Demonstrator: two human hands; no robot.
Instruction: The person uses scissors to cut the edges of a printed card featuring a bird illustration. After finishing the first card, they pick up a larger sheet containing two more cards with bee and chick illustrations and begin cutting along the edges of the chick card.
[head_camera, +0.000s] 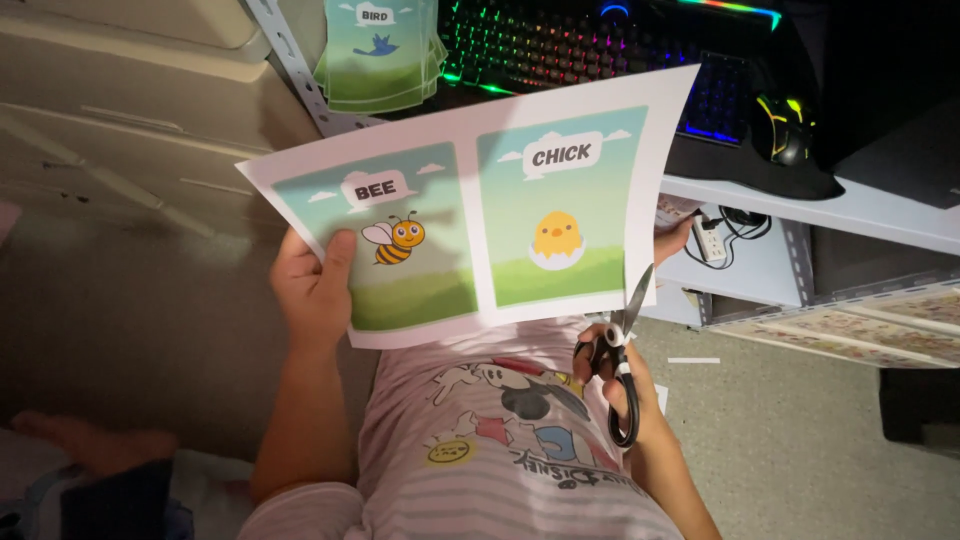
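My left hand (314, 292) grips the lower left edge of a white paper sheet (470, 215) held in front of me. Two picture cards are printed on it, a bee on the left and a yellow chick on the right. My right hand (625, 385) holds black-handled scissors (622, 345), fingers through the loops. The blades point up and touch the sheet's lower right edge, slightly parted.
A stack of cut green cards (382, 55) with a blue bird lies on the desk (850, 205) beside a backlit rainbow keyboard (560, 45) and a black mouse (785, 130). A power strip (708, 238) sits on the shelf below. Sticker sheets (850, 325) lie at right.
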